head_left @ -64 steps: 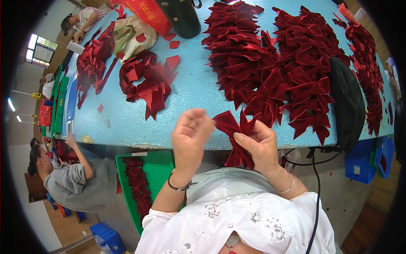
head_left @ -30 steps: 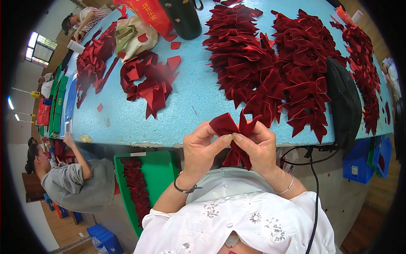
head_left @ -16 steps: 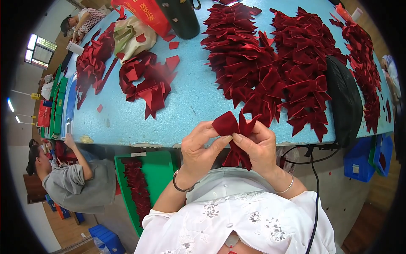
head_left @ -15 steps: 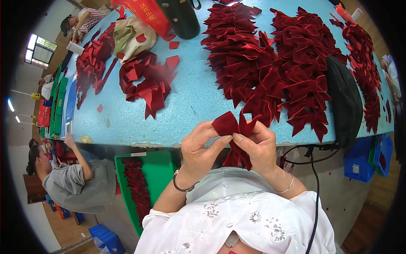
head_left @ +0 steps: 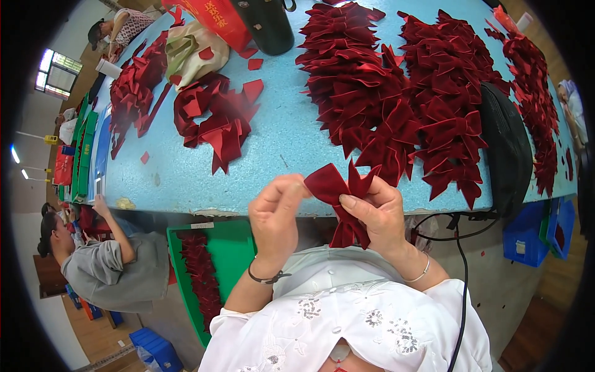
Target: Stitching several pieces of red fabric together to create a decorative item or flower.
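A dark red velvet bow (head_left: 328, 185) is held up in front of my chest, just off the table's near edge. My right hand (head_left: 383, 214) pinches it at the middle, thumb on the near side. The thumb and forefinger of my left hand (head_left: 274, 214) are closed at the outer edge of the bow's left loop. The tails hang down between my hands. Beyond them, finished bows (head_left: 353, 80) lie in overlapping rows on the blue table (head_left: 273, 149), and a second stack of bows (head_left: 443, 105) lies to its right.
Loose red velvet pieces (head_left: 226, 133) lie at the left, by a cloth bag (head_left: 195, 53) and a dark tumbler (head_left: 266, 28). A black bag (head_left: 505, 142) sits at the right edge, with a cable (head_left: 463, 273) hanging below. A green crate (head_left: 232, 248) holds more bows. A co-worker (head_left: 118, 266) sits left.
My left hand has moved left from the bow's middle to the edge of its left loop. The right hand keeps its pinch at the middle.
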A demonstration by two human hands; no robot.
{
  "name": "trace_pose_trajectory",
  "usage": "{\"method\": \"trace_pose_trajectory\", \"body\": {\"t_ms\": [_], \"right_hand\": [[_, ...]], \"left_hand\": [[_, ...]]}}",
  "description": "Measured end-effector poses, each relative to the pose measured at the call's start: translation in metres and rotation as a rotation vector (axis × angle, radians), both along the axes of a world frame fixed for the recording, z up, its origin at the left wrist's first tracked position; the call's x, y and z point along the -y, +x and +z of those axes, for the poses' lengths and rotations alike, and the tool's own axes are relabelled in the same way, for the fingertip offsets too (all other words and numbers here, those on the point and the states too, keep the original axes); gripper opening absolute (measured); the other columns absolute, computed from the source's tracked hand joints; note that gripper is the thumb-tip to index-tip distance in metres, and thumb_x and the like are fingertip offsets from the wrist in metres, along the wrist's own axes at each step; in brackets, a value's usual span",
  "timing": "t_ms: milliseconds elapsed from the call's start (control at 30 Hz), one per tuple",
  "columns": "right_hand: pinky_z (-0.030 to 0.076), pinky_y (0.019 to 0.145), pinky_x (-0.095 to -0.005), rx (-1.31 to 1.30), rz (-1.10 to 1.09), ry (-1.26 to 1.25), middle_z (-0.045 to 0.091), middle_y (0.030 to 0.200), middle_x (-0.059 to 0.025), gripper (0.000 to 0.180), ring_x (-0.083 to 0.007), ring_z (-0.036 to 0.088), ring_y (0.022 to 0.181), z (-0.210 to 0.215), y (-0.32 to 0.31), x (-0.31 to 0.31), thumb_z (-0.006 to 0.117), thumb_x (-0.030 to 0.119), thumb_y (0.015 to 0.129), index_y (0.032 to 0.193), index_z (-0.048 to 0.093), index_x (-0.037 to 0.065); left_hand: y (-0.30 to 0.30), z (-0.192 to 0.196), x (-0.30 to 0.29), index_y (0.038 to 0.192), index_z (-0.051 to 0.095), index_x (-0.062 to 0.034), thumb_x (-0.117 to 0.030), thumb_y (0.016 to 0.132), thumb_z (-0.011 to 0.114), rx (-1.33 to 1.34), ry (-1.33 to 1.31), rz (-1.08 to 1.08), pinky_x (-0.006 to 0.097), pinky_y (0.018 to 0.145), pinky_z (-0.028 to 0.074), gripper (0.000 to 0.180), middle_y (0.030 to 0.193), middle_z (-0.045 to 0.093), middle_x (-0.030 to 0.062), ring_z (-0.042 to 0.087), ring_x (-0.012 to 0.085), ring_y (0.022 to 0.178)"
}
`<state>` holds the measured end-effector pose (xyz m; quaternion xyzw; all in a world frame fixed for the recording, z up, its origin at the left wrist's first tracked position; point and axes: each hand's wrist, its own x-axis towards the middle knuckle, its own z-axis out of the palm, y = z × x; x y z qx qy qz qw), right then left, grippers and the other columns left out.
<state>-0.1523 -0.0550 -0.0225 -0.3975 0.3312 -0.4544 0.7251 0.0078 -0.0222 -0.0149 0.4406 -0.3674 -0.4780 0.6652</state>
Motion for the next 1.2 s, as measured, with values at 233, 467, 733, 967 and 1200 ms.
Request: {"method": "trace_pose_trajectory", "body": {"t_ms": [233,467,733,967,1200], "right_hand": [[0.045,0.059,-0.0184,-0.064,-0.026,-0.09,0.064,0.08,-0.0038,0.014,-0.0055,0.057,0.068,-0.005,0.003,-0.001,0.066,0.006,0.079,0.091,0.062,-0.001],[0.048,0.068,-0.0227,-0.059,0.076,-0.003,0.064,0.089,-0.0071,0.019,-0.009,0.059,0.075,-0.003,-0.006,0.005,0.062,0.004,0.08,0.098,0.059,-0.002],[0.048,0.07,-0.0236,0.108,-0.068,0.095,0.064,0.091,-0.0074,0.019,-0.0096,0.059,0.079,-0.003,-0.003,0.012,0.06,0.005,0.084,0.102,0.057,-0.001],[0.047,0.07,-0.0238,0.108,-0.074,0.073,0.063,0.093,-0.0069,0.019,-0.0101,0.059,0.079,-0.003,-0.001,0.009,0.059,0.008,0.087,0.103,0.057,0.0],[0.047,0.066,-0.0233,0.221,-0.007,0.149,0.063,0.088,-0.0069,0.019,-0.0106,0.058,0.075,-0.006,-0.003,0.009,0.059,0.013,0.088,0.103,0.056,0.003]], "left_hand": [[-0.003,0.022,0.01,0.095,0.06,0.0026,-0.002,0.081,0.064,-0.023,0.232,-0.117,0.018,0.064,0.044,0.015,0.088,0.063,0.0055,0.057,0.0074,0.076],[-0.002,0.024,0.017,0.103,0.056,0.0044,0.0,0.081,0.063,0.424,0.064,0.16,0.02,0.067,0.046,0.023,0.085,0.063,0.0092,0.058,0.0087,0.078],[-0.008,0.014,-0.006,0.097,0.059,0.0041,0.0,0.08,0.064,0.08,0.321,-0.218,0.021,0.07,0.049,0.018,0.085,0.063,0.0079,0.06,0.0104,0.076],[-0.005,0.01,-0.014,0.098,0.06,0.0037,0.0,0.081,0.064,0.106,0.371,-0.376,0.022,0.073,0.05,0.018,0.084,0.064,0.007,0.061,0.0113,0.077],[-0.001,0.002,-0.016,0.096,0.061,0.0029,0.004,0.08,0.062,-0.277,0.38,-0.316,0.022,0.064,0.049,0.016,0.082,0.064,0.0072,0.06,0.0111,0.071]]}}
